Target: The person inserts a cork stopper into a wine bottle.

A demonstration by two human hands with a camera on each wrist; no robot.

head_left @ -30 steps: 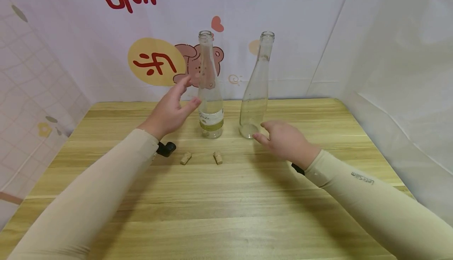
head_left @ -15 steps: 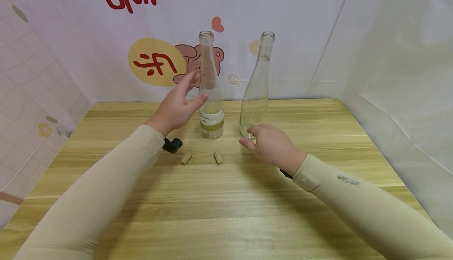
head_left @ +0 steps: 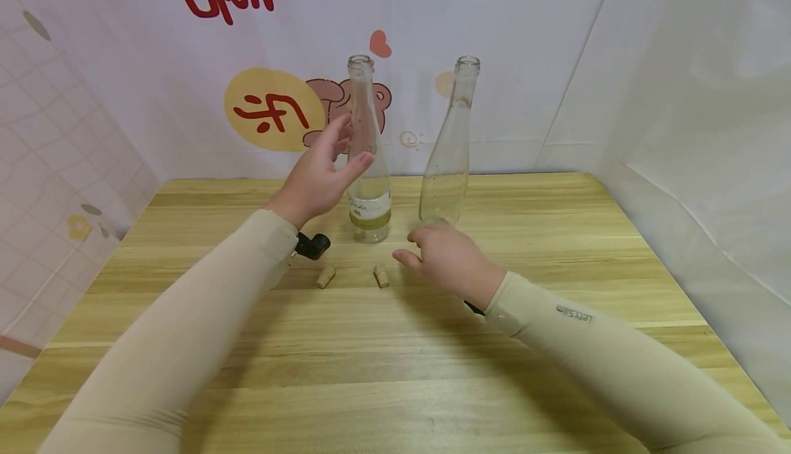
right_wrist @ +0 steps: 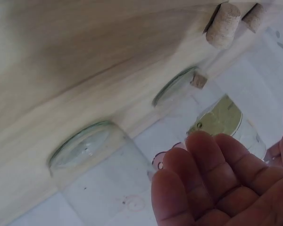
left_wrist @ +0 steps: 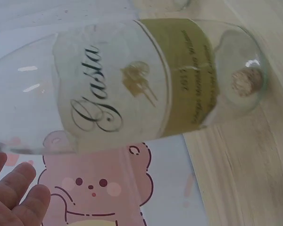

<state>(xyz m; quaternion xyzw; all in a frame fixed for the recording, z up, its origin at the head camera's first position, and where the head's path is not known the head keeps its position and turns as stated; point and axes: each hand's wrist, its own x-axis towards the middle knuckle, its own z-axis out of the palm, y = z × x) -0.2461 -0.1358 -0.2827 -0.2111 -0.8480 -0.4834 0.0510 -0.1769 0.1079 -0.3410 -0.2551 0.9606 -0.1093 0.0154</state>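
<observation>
A clear glass bottle (head_left: 369, 186) stands upright with a white and gold label (left_wrist: 118, 80) reading "Gasta". A cork piece (left_wrist: 246, 82) shows through the glass at its base, seemingly inside. My left hand (head_left: 318, 179) is beside this bottle, fingers spread and slightly bent around its left side; the left wrist view shows the fingertips apart from the glass. My right hand (head_left: 451, 258) holds nothing. It hovers over the table in front of a second, unlabelled glass bottle (head_left: 448, 152), its thumb and fingers pointing at the right cork (head_left: 381, 276). Another cork (head_left: 325, 276) lies to the left.
Both bottles stand near the back of the wooden table (head_left: 371, 385), close to a white printed cloth (head_left: 513, 21). The unlabelled bottle's base is partly hidden behind my right hand. More white cloth hangs at the left and right sides.
My right hand has moved left, from the unlabelled bottle's base toward the right cork. My left hand has moved slightly right and up, closer about the labelled bottle. Bottles and corks have stayed put.
</observation>
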